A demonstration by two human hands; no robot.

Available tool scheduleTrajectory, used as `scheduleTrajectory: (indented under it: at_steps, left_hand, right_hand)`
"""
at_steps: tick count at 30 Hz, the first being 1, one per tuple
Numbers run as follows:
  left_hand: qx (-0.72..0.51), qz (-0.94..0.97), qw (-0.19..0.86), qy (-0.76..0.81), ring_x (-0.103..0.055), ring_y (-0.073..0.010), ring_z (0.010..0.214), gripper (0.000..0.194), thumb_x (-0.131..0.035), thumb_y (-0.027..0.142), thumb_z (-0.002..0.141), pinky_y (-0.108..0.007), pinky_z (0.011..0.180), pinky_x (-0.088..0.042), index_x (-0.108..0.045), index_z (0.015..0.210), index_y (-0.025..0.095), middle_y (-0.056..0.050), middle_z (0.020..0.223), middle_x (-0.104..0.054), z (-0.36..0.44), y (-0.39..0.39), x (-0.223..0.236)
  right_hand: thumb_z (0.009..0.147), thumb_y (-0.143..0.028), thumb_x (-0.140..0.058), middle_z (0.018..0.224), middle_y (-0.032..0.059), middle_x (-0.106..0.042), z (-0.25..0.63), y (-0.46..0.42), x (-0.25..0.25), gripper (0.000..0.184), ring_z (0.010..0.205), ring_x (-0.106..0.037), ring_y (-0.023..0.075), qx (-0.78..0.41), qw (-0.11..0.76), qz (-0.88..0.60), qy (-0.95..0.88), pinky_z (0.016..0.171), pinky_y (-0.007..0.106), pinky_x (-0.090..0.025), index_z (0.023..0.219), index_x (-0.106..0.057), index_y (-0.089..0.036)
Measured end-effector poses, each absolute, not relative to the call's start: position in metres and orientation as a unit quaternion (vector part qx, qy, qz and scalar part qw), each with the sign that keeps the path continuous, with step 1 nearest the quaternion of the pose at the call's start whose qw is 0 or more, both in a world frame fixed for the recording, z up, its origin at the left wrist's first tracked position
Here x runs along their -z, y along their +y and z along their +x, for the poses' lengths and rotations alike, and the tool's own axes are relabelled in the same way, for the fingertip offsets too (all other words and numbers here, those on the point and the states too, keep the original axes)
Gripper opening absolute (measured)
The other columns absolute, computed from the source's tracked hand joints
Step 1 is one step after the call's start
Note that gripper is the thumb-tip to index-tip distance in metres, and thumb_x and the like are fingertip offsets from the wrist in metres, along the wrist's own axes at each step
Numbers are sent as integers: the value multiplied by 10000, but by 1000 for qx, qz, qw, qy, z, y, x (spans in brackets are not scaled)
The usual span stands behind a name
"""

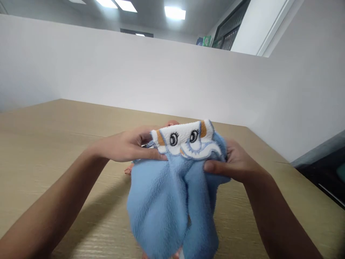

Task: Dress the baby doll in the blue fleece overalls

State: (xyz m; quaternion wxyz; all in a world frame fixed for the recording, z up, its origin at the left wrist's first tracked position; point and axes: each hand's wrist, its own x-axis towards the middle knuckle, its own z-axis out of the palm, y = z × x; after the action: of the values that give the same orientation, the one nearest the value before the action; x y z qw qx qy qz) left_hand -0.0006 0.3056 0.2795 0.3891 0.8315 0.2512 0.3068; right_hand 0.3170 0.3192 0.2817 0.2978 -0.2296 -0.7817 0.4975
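A light blue fleece garment (159,201) hangs in two draped lobes, its white upper band embroidered with two eyes and an elephant trunk. My left hand (132,144) pinches its upper left edge, thumb in front and fingers behind. At the upper right, my right hand (234,163) grips the cloth the same way. Behind the garment is what appears to be a doll (128,169), mostly hidden. Only a small hand at the left, a bit of the head above the band and skin-coloured parts below the hem show.
The wood-grain table (54,144) extends around the garment on both sides. A white partition (121,72) rises along its far edge. Beyond the table's right edge lies a dark object (326,172) that I cannot make out.
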Motion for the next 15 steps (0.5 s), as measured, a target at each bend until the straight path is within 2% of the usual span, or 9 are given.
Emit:
scheduleTrajectory:
  at_steps: [2,4,7,10,13,15]
  left_hand:
    - [-294,833,408,230,-767,-188,946,484,-699,459,1083,-298,915,-658,-631,1539,309,-62,1302,-786,4,307,-276]
    - [-321,835,390,217,-754,-231,1153,539,-675,484,1094,-317,1057,-620,-585,1588,287,-90,1412,-742,8,307,-276]
    - [-336,828,378,243,-679,-290,1362,561,-671,498,1092,-326,1128,-587,-587,1590,255,-105,1461,-722,11,307,-278]
    - [-327,819,390,266,-709,-288,1313,524,-715,465,1070,-313,1087,-606,-644,1538,241,-86,1384,-768,11,307,-280]
    - [-331,811,395,276,-739,-270,1238,426,-736,445,1057,-271,989,-626,-733,1423,225,-62,1331,-792,13,306,-279]
    - [-355,802,387,284,-755,-256,1182,367,-727,450,1060,-248,926,-628,-780,1340,218,-49,1271,-809,17,306,-278]
  right_hand:
    - [802,-461,-979,1195,65,-821,309,323,-281,553,1105,-764,278,-490,229,-234,-808,950,345,-634,1258,-791,-211]
    - [750,-448,-1011,1222,57,-819,301,327,-279,564,1185,-741,287,-497,163,-213,-825,1032,365,-617,1222,-807,-217]
    - [689,-433,-1043,1248,52,-808,297,330,-273,610,1224,-721,289,-530,133,-173,-819,1045,356,-608,1212,-810,-225]
    - [681,-395,-1051,1203,39,-805,300,326,-267,666,1134,-737,260,-555,180,-182,-791,987,333,-615,1267,-779,-231]
    - [767,-435,-1002,1064,22,-800,301,322,-265,523,996,-748,226,-582,215,-190,-761,937,330,-617,1182,-778,-211]
    - [799,-433,-979,1038,19,-795,298,322,-264,447,998,-745,224,-576,220,-189,-764,972,349,-610,1126,-778,-203]
